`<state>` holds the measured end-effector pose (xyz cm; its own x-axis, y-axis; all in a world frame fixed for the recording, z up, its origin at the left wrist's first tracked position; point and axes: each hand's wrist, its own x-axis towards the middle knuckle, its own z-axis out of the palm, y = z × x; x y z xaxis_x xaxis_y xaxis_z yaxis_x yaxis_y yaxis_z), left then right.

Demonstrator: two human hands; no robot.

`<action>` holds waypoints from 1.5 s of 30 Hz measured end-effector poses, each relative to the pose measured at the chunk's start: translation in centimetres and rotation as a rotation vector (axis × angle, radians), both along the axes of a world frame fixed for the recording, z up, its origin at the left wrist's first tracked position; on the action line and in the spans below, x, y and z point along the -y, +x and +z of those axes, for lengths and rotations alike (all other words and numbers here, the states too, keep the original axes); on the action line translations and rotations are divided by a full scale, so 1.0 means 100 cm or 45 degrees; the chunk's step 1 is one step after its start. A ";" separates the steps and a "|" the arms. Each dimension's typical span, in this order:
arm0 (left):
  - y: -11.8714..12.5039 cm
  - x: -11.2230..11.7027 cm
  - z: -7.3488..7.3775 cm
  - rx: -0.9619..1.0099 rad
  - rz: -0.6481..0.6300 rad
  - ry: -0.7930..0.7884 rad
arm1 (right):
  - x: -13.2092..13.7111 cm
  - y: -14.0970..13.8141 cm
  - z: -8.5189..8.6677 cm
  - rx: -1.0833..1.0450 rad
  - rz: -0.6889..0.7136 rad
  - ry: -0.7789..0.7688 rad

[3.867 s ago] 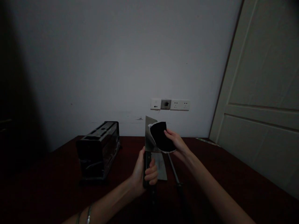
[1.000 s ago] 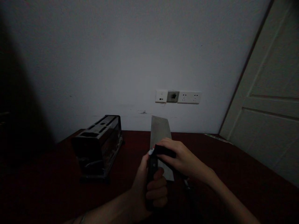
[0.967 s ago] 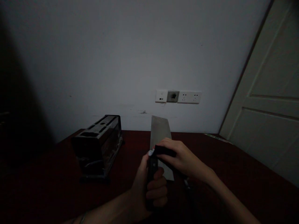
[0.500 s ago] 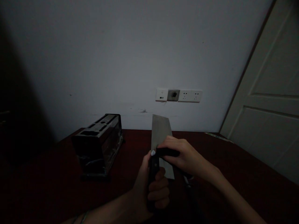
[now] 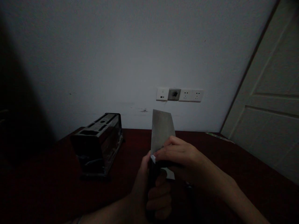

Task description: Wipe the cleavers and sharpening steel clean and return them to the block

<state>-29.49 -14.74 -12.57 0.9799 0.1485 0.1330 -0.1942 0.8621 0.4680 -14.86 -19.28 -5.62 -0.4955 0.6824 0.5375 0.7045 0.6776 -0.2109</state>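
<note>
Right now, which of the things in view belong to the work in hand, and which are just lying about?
In hand:
- cleaver, its handle gripped by the left hand
- dark pad, white at the edge, pressed on the blade by the right hand

Lying about:
- knife block on the table
- wall sockets
- door

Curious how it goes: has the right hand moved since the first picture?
Yes. The right hand has slid down the cleaver, farther below the wall sockets.
</note>
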 end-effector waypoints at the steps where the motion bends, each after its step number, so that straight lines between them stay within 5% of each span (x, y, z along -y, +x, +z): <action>1: 0.000 0.000 0.000 0.017 -0.003 0.003 | -0.001 0.000 0.000 0.009 0.002 0.044; 5: 0.000 0.000 0.001 0.026 0.010 0.018 | -0.003 0.000 -0.001 0.000 0.036 0.139; 14: 0.000 -0.001 -0.001 -0.025 -0.004 0.039 | 0.004 0.000 -0.001 -0.171 0.026 -0.148; 33: 0.001 0.001 -0.007 0.077 -0.073 0.026 | 0.008 -0.006 0.001 -0.233 -0.016 -0.245; 45: -0.001 0.003 0.003 0.035 -0.041 0.049 | 0.011 0.006 0.009 -0.254 -0.139 -0.085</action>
<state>-29.57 -15.07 -12.26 0.9799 0.1115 0.1651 -0.1802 0.8494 0.4960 -14.25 -20.37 -4.72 -0.3055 0.7633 0.5693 0.7128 0.5797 -0.3947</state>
